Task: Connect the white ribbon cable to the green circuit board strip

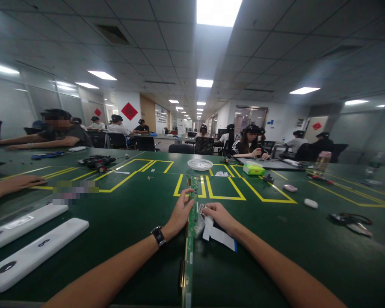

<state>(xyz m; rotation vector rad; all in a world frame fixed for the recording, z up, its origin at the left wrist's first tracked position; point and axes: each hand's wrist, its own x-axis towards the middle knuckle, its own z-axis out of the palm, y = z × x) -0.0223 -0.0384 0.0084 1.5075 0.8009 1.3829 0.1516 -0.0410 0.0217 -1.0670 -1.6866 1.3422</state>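
Note:
A long, narrow green circuit board [189,252] runs lengthwise in front of me, from the near table edge towards the middle. My left hand [179,211] grips its left side near the far end, thumb on top. On the right of the board, my right hand [220,217] pinches the end of a white flat ribbon cable [223,238] close to the board's edge. The cable is folded and its blue-tipped end hangs free below the fingers. Whether the pinched end touches a connector, I cannot tell.
Beyond the board stands a clear round dish [200,164]. Two long white cases [38,252] lie at left, near a co-worker's hand [16,188]. To the right are a green packet [254,169], a white oval object [311,203] and a dark cable bundle [348,220]. Yellow tape marks the green table.

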